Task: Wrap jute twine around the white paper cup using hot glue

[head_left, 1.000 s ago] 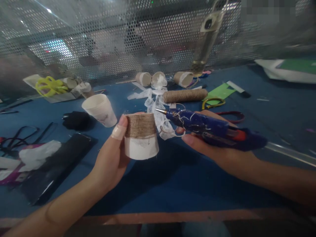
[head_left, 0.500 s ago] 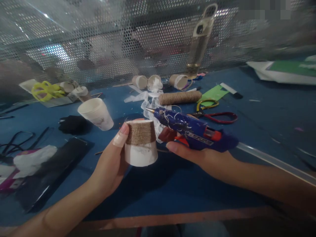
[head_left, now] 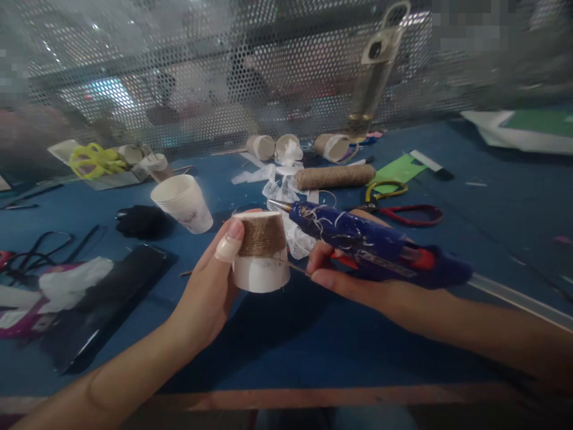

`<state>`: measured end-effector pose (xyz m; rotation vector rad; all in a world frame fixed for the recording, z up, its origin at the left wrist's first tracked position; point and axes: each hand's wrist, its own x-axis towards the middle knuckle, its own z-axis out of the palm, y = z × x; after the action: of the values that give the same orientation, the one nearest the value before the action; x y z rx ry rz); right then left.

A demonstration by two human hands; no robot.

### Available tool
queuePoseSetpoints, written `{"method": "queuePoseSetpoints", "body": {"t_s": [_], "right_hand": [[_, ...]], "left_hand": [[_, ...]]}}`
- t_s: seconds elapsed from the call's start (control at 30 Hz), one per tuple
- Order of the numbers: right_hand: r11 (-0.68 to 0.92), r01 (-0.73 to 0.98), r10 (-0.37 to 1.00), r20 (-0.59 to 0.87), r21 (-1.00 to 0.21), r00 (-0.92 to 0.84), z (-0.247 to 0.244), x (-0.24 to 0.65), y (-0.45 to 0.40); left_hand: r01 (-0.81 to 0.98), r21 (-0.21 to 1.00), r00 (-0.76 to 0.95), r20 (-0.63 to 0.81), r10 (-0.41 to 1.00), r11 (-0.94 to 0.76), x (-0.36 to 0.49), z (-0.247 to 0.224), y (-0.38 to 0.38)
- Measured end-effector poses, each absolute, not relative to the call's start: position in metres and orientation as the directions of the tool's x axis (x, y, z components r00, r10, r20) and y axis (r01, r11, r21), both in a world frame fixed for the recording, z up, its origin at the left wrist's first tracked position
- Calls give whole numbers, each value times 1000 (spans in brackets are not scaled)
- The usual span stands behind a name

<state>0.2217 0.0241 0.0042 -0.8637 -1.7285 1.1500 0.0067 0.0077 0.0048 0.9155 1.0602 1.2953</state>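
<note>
My left hand (head_left: 213, 280) is closed around a white paper cup (head_left: 262, 275) held upside down above the table. Brown jute twine (head_left: 264, 235) is wound round the upper half of the cup. A loose strand of the twine runs from the cup to the fingertips of my right hand (head_left: 340, 278). That hand also holds a blue hot glue gun (head_left: 358, 236), its metal nozzle pointing left, just above and right of the cup. A clear glue stick (head_left: 514, 298) sticks out of the gun's back end.
A twine roll (head_left: 335, 177), white lace (head_left: 299, 239) and scissors (head_left: 412, 214) lie behind the gun. Stacked paper cups (head_left: 183, 203) stand left, near a black pouch (head_left: 111, 304). Twine-wrapped cups (head_left: 331, 147) lie by the perforated metal screen (head_left: 201, 77), with a bottle (head_left: 369, 80) beside it.
My right hand and the glue gun have shifted right and slightly down, and the twine strand now shows taut between cup and fingers. The whole view has shifted slightly.
</note>
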Motion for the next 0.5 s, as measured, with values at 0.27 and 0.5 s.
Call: {"method": "queuePoseSetpoints", "body": {"t_s": [0.27, 0.5], "right_hand": [[328, 170, 890, 243, -929, -386, 5, 228, 24], [357, 121, 896, 303, -926, -324, 12, 229, 23]], "left_hand": [[-274, 957, 21, -92, 996, 94, 5, 3, 9], [-243, 967, 19, -75, 997, 78, 6, 3, 7]]}}
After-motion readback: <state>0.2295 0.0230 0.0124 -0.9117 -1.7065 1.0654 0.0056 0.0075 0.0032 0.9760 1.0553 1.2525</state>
